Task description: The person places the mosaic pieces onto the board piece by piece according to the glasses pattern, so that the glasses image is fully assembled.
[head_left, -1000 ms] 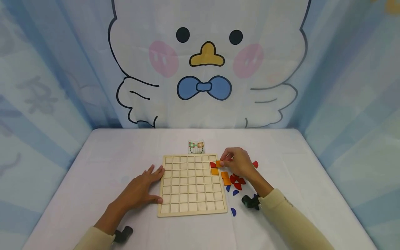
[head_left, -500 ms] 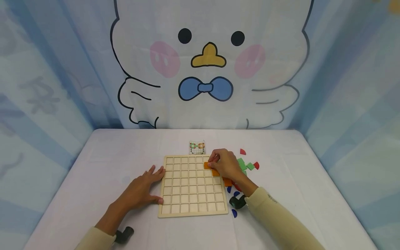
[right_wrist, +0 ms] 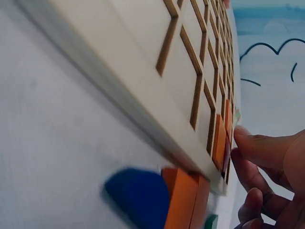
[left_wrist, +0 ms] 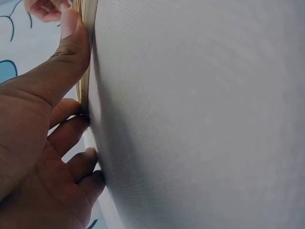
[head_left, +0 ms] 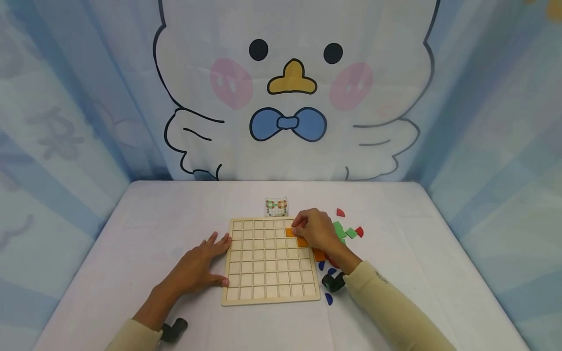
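The board [head_left: 259, 263] lies on the tabletop [head_left: 210, 200], a card [head_left: 276, 207] just beyond its far edge. The left hand [head_left: 202, 265] rests against the board's left edge, fingers spread. The right hand [head_left: 317, 229] is over the far right corner, fingers curled and close together at one orange tile [head_left: 289, 233]; whether they pinch it I cannot tell. A second orange tile [head_left: 302, 242] lies in a cell near it.

The right hand and its sleeve [head_left: 391, 302] stand in front of that corner and partly cover the loose pieces beside it. Visible there: three blue pieces [head_left: 329, 299], three green pieces [head_left: 351, 233], two red pieces [head_left: 359, 231] in plain sight with more red half hidden, and at least one loose orange tile [head_left: 319, 255].
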{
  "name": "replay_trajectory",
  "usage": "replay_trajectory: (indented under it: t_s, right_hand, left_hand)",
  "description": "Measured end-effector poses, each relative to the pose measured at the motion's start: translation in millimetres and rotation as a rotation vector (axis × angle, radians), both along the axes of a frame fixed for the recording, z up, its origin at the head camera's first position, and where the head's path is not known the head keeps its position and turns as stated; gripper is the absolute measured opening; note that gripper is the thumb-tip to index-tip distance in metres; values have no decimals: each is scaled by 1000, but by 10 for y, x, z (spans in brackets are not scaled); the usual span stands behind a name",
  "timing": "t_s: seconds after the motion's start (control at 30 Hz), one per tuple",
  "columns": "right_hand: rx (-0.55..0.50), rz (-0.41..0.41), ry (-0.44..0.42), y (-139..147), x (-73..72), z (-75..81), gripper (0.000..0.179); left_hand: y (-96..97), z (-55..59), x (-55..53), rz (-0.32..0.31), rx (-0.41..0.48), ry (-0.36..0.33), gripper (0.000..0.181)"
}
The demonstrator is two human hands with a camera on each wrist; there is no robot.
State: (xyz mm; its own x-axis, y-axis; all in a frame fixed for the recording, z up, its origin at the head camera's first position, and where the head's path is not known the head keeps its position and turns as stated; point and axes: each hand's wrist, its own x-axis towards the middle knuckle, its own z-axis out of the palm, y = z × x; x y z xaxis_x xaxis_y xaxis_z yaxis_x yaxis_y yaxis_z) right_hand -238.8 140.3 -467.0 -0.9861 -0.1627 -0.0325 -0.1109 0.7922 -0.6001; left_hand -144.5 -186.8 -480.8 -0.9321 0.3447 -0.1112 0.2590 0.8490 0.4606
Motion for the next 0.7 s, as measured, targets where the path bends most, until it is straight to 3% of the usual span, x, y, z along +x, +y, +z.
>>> replay_trajectory:
  t_s: [0.13, 0.27, 0.47, 0.7]
  right_hand:
    - [-23, -55, -8, 128, -12, 29, 1]
    - [-26, -105, -9, 299, -30, 65, 6]
    - [13, -136, 4, 501, -45, 106, 11]
    - [73, -169, -39, 633, -65, 90, 15]
  left_hand:
    - [0, 15, 4, -3, 5, 0, 113]
    - [-2, 15, -2, 1, 9, -3, 113]
    - [-13, 6, -9, 0, 1, -2, 113]
    - [-12, 11, -1, -3, 3, 0, 114]
